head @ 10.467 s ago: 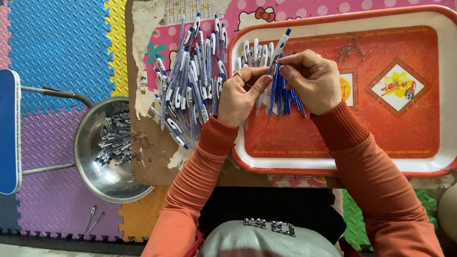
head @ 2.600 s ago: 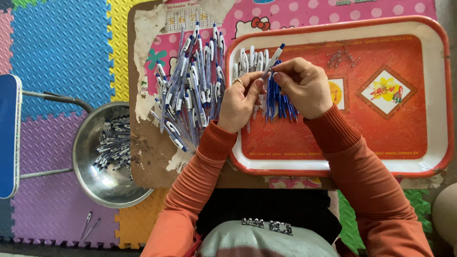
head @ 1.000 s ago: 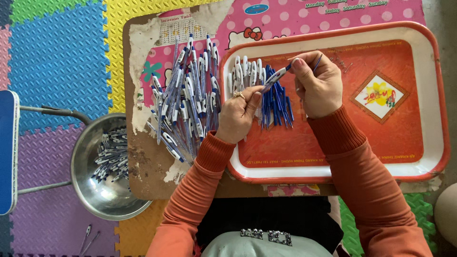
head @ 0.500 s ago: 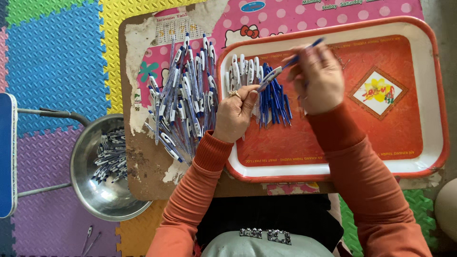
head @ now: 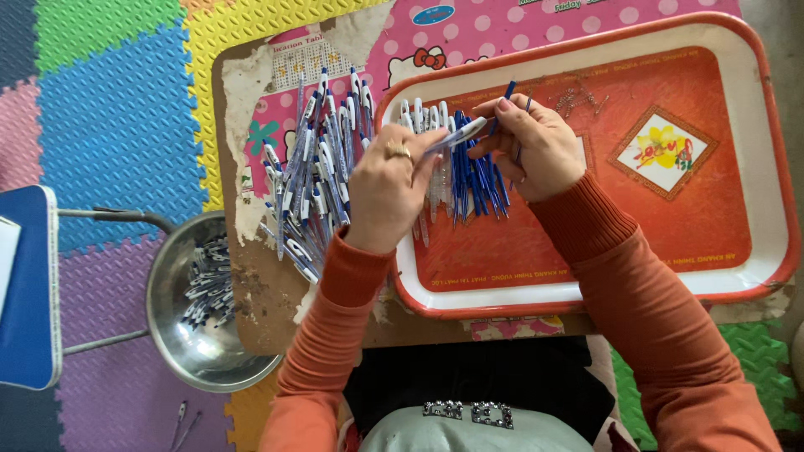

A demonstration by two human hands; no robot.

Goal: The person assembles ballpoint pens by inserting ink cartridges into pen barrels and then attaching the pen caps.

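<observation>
My left hand (head: 391,186), with a ring on one finger, holds a white pen barrel (head: 457,134) that points up to the right. My right hand (head: 536,142) grips a thin blue refill (head: 506,92) at the barrel's tip, with another refill between its fingers. Under both hands a row of blue refills (head: 476,180) and white barrels (head: 427,117) lies on the left part of a red tray (head: 754,276). A pile of assembled white-and-blue pens (head: 314,184) lies on the table left of the tray.
The small worn table (head: 268,301) stands on coloured foam floor mats. A steel bowl (head: 172,335) with pen parts sits on the floor at the left, beside a blue stool (head: 29,293). Small springs (head: 578,99) lie on the tray beyond my right hand.
My right hand has brought a blue refill down to the tip of the barrel in my left hand. Both hands have closed together over the tray's left part.
</observation>
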